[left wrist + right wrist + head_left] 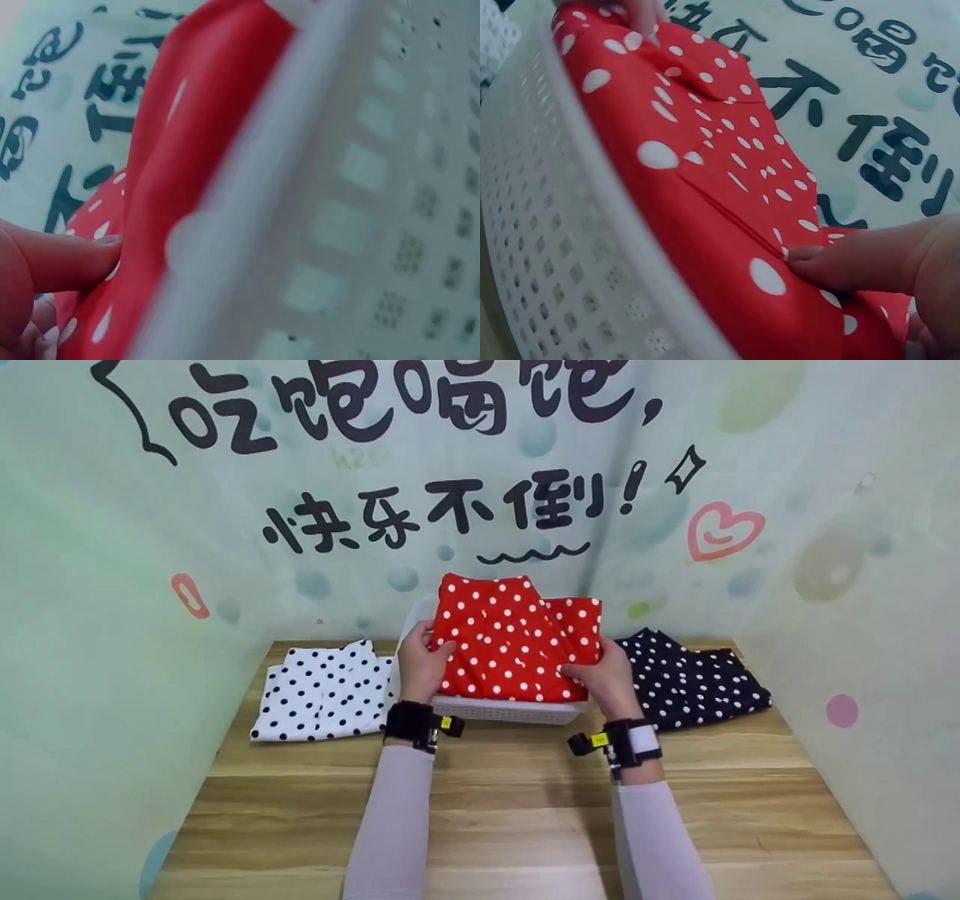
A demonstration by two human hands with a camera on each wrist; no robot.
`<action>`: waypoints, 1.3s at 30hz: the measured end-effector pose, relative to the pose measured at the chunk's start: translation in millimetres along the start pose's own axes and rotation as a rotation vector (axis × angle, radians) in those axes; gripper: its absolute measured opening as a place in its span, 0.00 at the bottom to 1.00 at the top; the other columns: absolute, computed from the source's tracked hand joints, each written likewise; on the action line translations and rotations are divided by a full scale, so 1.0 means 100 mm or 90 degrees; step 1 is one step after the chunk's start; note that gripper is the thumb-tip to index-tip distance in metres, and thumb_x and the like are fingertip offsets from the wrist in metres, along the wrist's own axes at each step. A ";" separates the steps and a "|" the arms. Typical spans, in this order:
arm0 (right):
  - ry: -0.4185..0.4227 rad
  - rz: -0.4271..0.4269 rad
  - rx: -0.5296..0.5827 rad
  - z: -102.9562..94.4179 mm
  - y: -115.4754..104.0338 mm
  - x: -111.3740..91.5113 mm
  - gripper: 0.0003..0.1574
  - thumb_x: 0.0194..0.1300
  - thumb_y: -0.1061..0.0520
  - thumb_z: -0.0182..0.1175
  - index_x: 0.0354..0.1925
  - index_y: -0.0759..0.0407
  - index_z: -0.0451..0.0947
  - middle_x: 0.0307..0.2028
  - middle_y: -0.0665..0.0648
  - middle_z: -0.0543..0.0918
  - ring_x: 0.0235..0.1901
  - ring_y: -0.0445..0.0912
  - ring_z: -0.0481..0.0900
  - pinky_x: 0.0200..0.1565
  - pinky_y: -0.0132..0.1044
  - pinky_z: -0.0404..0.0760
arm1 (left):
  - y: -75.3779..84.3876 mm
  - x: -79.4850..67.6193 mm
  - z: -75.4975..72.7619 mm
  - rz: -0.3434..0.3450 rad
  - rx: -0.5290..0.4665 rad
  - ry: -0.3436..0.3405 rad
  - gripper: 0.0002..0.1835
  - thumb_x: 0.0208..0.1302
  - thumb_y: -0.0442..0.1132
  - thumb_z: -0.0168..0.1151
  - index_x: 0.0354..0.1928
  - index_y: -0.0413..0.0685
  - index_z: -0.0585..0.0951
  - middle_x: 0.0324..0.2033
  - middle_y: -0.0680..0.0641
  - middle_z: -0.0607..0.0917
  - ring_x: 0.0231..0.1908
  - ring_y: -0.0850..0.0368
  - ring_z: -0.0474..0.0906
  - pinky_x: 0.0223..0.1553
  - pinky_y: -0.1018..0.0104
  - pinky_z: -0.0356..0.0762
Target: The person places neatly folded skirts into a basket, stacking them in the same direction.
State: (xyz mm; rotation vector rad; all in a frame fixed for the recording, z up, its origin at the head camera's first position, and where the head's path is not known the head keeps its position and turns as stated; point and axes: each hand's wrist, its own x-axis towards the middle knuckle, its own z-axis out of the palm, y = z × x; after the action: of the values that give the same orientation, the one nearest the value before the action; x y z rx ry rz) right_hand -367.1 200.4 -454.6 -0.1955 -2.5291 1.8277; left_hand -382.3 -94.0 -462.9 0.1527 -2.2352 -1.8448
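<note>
Two pinches, soft going

My left hand (424, 664) clamps thumb and fingers on the left edge of the folded red fabric with white polka dots (506, 643), tilted up over the white perforated plastic basket (510, 712), its bottom edge near the rim. My right hand (606, 679) pinches the lower right. I judge it light, soft, quick to slump, so both lower sides are best gripped. Black Chinese wall lettering (459, 502) reads 吃饱喝饱,快乐不倒!

Reaching toward the middle of the far edge of the worktop (517, 825) with left arm (391, 825) and right arm (656, 836); gripping with left hand (424, 664) and right hand (610, 681), thumbs (579, 670) turned inward.
</note>
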 end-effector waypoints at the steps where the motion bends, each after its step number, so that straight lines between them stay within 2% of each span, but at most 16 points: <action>1: 0.014 -0.010 -0.017 0.04 0.00 0.00 0.47 0.64 0.62 0.72 0.77 0.57 0.65 0.73 0.64 0.75 0.70 0.58 0.76 0.66 0.53 0.83 | -0.03 0.00 0.01 0.007 0.021 0.011 0.21 0.74 0.36 0.66 0.66 0.49 0.78 0.54 0.43 0.89 0.53 0.49 0.87 0.59 0.52 0.87; 6: 0.059 -0.061 -0.115 0.19 0.02 0.00 0.43 0.64 0.64 0.71 0.74 0.58 0.68 0.71 0.64 0.77 0.70 0.59 0.76 0.66 0.55 0.83 | -0.11 0.01 0.05 0.042 0.111 0.042 0.21 0.75 0.36 0.65 0.67 0.50 0.77 0.58 0.42 0.87 0.58 0.48 0.84 0.64 0.49 0.84; 11: 0.083 -0.080 -0.164 0.23 0.05 -0.01 0.40 0.65 0.64 0.71 0.72 0.58 0.69 0.69 0.65 0.80 0.68 0.59 0.79 0.65 0.55 0.84 | -0.10 0.01 0.11 0.023 0.138 0.042 0.21 0.75 0.36 0.65 0.67 0.49 0.76 0.59 0.42 0.86 0.59 0.48 0.83 0.65 0.49 0.83; 15: 0.104 -0.094 -0.166 0.23 0.05 -0.01 0.44 0.64 0.62 0.72 0.75 0.56 0.66 0.66 0.66 0.80 0.64 0.60 0.81 0.60 0.54 0.87 | -0.06 0.00 0.11 0.011 0.162 0.064 0.25 0.76 0.40 0.65 0.71 0.48 0.74 0.64 0.41 0.85 0.62 0.46 0.82 0.67 0.48 0.82; 19: 0.145 -0.129 -0.156 0.20 0.03 -0.01 0.51 0.62 0.59 0.75 0.78 0.56 0.63 0.69 0.68 0.77 0.66 0.62 0.78 0.64 0.57 0.83 | -0.01 -0.02 0.07 0.030 0.177 0.107 0.31 0.75 0.44 0.66 0.76 0.48 0.70 0.71 0.40 0.79 0.70 0.45 0.76 0.73 0.47 0.75; 23: 0.178 -0.148 -0.134 0.12 0.03 0.00 0.49 0.62 0.60 0.74 0.77 0.57 0.65 0.68 0.68 0.77 0.65 0.62 0.79 0.66 0.57 0.82 | 0.02 -0.05 0.05 0.053 0.159 0.120 0.32 0.74 0.45 0.67 0.76 0.47 0.70 0.72 0.40 0.78 0.73 0.43 0.74 0.75 0.46 0.73; 31: 0.188 -0.125 -0.117 -0.08 0.09 0.02 0.45 0.66 0.57 0.72 0.76 0.57 0.66 0.68 0.69 0.77 0.65 0.62 0.78 0.68 0.56 0.80 | 0.10 -0.13 0.19 0.073 0.144 0.101 0.29 0.73 0.45 0.68 0.72 0.47 0.74 0.69 0.40 0.81 0.71 0.45 0.76 0.73 0.49 0.75; 36: 0.221 -0.119 -0.104 -0.26 0.13 0.04 0.44 0.66 0.55 0.71 0.76 0.58 0.67 0.69 0.69 0.77 0.66 0.62 0.78 0.69 0.57 0.78 | 0.22 -0.30 0.39 0.088 0.135 0.053 0.29 0.73 0.46 0.68 0.71 0.47 0.74 0.67 0.40 0.82 0.68 0.44 0.78 0.70 0.48 0.78; 39: 0.235 -0.107 -0.099 -0.39 0.19 0.07 0.44 0.66 0.53 0.71 0.75 0.58 0.68 0.69 0.68 0.77 0.68 0.62 0.77 0.70 0.56 0.77 | 0.29 -0.44 0.54 0.125 0.133 0.027 0.27 0.72 0.46 0.69 0.69 0.47 0.76 0.64 0.41 0.84 0.65 0.44 0.80 0.66 0.49 0.81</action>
State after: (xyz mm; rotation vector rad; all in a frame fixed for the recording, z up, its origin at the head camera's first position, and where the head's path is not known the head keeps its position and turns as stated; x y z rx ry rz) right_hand -368.6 244.1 -460.1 -0.2832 -2.3454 1.3883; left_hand -351.4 -26.9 -449.5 0.0075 -2.3182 -1.4960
